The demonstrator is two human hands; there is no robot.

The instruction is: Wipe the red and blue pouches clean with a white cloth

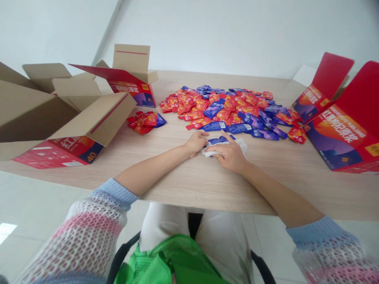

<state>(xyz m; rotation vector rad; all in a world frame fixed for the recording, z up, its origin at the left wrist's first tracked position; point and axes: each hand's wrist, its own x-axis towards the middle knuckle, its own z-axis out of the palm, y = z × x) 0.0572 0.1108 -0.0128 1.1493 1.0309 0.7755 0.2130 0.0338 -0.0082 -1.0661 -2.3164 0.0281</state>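
Near the middle of the table a blue sachet [219, 140] lies between my two hands. My left hand [196, 143] has its fingers curled at the sachet's left end. A white tissue [242, 147] is under my right hand [229, 154], whose fingers press it against the sachet. Just beyond my hands spreads a large pile of red and blue sachets [225, 106]. A smaller heap of sachets [145, 121] sits to the left of it.
Open red cartons stand on the wooden table [183, 185]: a large one [71, 148] at the left, another [133, 88] behind it, and two at the right, one nearer [340, 134] and one farther [310, 100]. A white wall rises behind.
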